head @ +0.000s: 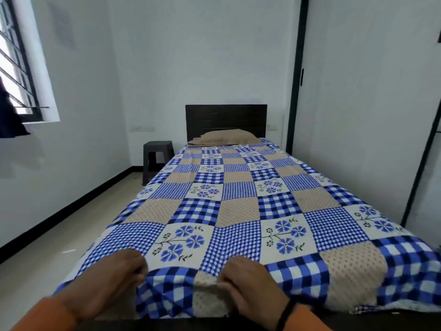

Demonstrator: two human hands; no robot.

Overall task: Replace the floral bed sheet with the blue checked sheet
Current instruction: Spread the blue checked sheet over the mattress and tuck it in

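The blue checked sheet (238, 201), a patchwork of blue checks, tan dotted squares and blue flower squares, lies spread over the whole single bed up to the tan pillow (226, 137). At the foot end, my left hand (112, 280) grips a fold of the sheet's edge, fingers curled into the cloth. About a hand's width to the right, my right hand (250, 287) pinches the same edge over the mattress end. A floral sheet is not in view.
A dark headboard (226, 119) stands against the far wall. A dark plastic stool (157, 158) sits left of the bed's head. The bed's right side runs close to a white wall; tiled floor (71, 230) lies along the left. A window (16, 68) is at upper left.
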